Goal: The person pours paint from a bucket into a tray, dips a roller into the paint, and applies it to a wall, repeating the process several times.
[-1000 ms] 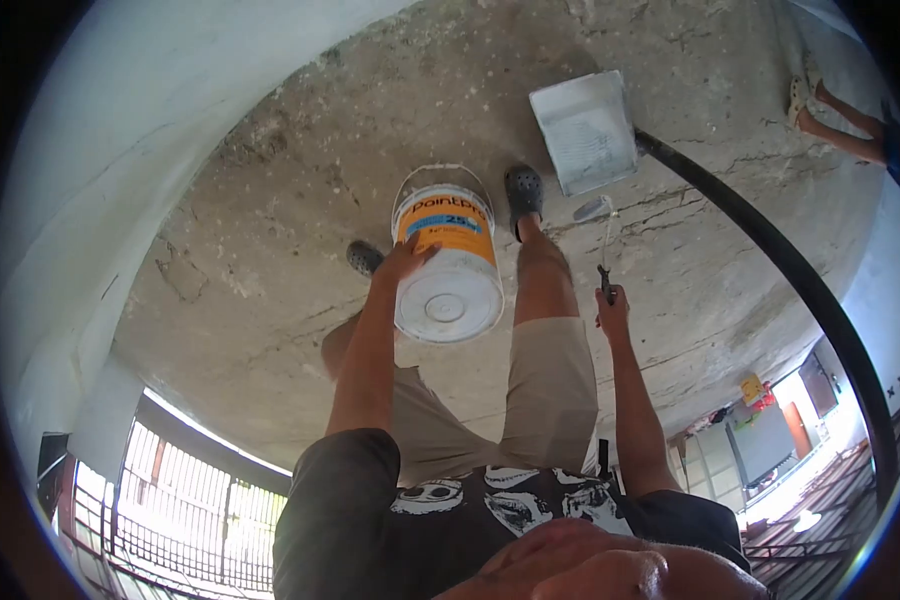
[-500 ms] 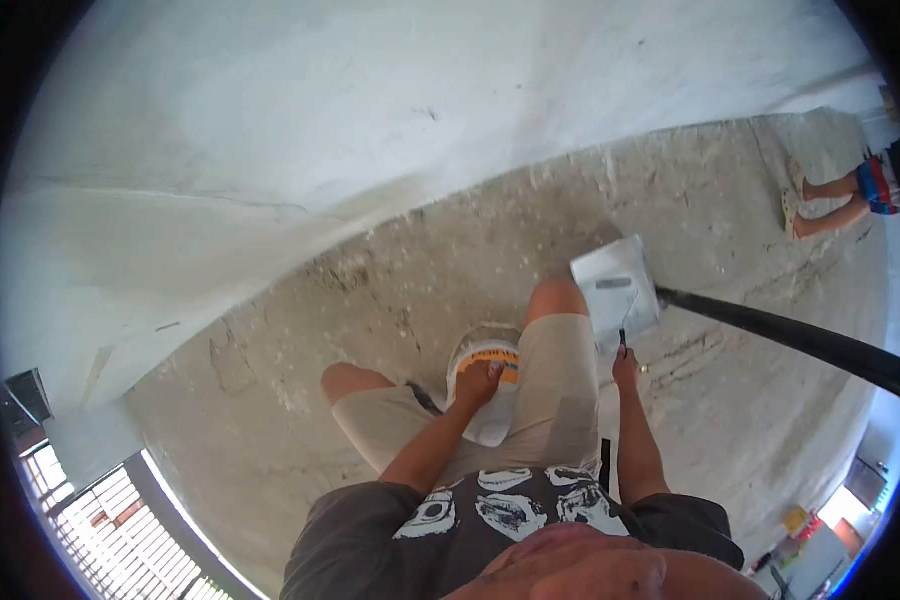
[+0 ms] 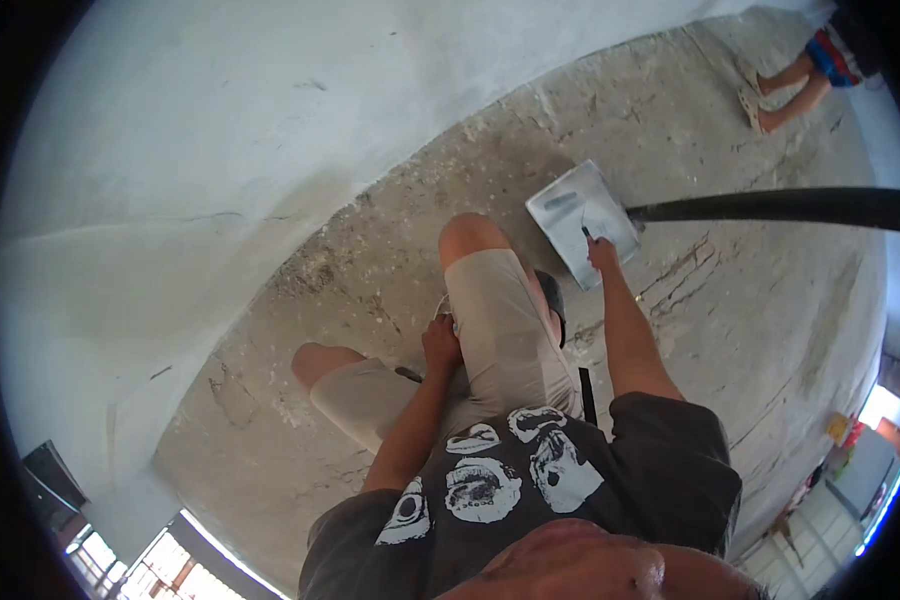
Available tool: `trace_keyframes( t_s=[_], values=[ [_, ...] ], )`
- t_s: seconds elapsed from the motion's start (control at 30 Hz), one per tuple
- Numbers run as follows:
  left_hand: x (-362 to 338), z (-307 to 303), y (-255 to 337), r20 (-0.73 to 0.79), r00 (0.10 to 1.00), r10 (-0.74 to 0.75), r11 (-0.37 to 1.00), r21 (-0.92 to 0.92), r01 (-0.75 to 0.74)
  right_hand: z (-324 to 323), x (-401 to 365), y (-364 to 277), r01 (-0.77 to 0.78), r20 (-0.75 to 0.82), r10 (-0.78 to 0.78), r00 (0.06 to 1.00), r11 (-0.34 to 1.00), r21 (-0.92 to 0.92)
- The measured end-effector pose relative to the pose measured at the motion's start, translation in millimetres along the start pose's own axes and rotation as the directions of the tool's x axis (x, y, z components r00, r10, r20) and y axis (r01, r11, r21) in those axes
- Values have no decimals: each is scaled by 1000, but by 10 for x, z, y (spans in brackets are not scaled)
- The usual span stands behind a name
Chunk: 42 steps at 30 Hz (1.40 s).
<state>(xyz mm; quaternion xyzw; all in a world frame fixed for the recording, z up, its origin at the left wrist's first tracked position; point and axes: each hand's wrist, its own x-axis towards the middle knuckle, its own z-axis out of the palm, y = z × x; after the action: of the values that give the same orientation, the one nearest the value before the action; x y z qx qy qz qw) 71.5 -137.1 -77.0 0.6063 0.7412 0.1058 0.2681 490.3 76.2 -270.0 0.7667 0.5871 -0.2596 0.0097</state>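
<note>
My right hand point(image 3: 602, 254) is closed around the dark handle of a small scraper-like tool point(image 3: 586, 232), whose thin blade reaches into a shallow pale metallic tray point(image 3: 607, 206). The tray stands tilted in view on the floor, beyond my right knee, with a grey patch inside. My left hand point(image 3: 441, 342) is closed beside the inner side of my right leg, close to a thin pale loop point(image 3: 443, 304). What its fingers hold is hidden. The white bucket seen earlier is hidden behind my leg.
A thick black pole point(image 3: 770, 206) runs from the tray's side to the right edge. Another person's legs point(image 3: 792, 95) are at the upper right. A pale wall point(image 3: 220, 150) borders the stained concrete floor point(image 3: 670, 290). Windows show at the lower left.
The view has shifted, and the tray now appears higher and further left. My right hand has reached further over the tray. My left hand has moved left, and my right leg now covers the bucket.
</note>
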Motion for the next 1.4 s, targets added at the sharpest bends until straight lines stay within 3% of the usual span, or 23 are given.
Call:
trace_keyframes(
  t_s=[0.03,0.1,0.13,0.2,0.23,0.3,0.4,0.53,0.6,0.67,0.8,0.9,0.97,1.0,1.07,1.2,1.3,1.4],
  values=[
    [12,15,-15,-10,1000,-8,1000,-25,7,53,72,-8,-80,1,80,997,996,38],
    [36,76,-100,-9,1000,-10,1000,-30,9,-83,86,-110,7,-99,-21,995,990,-144],
    [32,159,-162,-42,999,21,999,-24,-22,-168,127,-159,-4,-92,-8,996,992,-127],
    [-1,162,-179,-65,997,53,999,-6,-53,-273,208,-195,-88,166,95,982,995,-50],
    [18,128,-148,-6,1000,27,1000,15,-27,-254,219,-201,-93,172,98,980,995,-41],
    [26,99,-100,53,999,4,999,46,-7,-227,224,-189,-128,81,135,987,988,-90],
    [54,164,-191,78,997,12,996,84,-19,-596,-50,-467,-159,53,161,986,986,-42],
    [58,337,-401,106,994,2,995,100,-12,-529,-256,-203,-197,73,194,978,980,36],
    [62,317,-383,85,996,25,998,63,-31,-361,-495,55,-229,-39,242,970,952,203],
    [97,165,-254,210,978,-8,1000,10,6,-473,-963,131,-180,-82,202,976,959,219],
    [63,339,-453,146,984,98,994,-65,-90,-165,-1707,466,-250,-88,278,957,937,245],
    [92,230,-335,197,979,55,992,-124,-31,-71,-2097,457,-277,-87,294,952,946,170],
    [110,211,-299,235,971,-42,985,-150,79,-106,-2118,380,-290,-47,298,953,948,134],
    [117,218,-309,233,972,-40,986,-151,76,-139,-2128,357,-304,-5,306,952,948,92],
    [105,250,-387,215,971,101,992,-99,-81,-135,-1888,389,-293,-4,295,956,953,78],
    [180,396,-548,250,966,65,995,-89,-44,-331,-992,296,-265,14,265,964,964,4],
    [231,398,-487,233,970,72,980,-197,-25,-541,-543,120,-273,37,273,961,962,-8],
    [348,403,-489,209,976,-59,967,-230,108,-583,-484,80,-252,41,255,966,965,-66]
  ],
)
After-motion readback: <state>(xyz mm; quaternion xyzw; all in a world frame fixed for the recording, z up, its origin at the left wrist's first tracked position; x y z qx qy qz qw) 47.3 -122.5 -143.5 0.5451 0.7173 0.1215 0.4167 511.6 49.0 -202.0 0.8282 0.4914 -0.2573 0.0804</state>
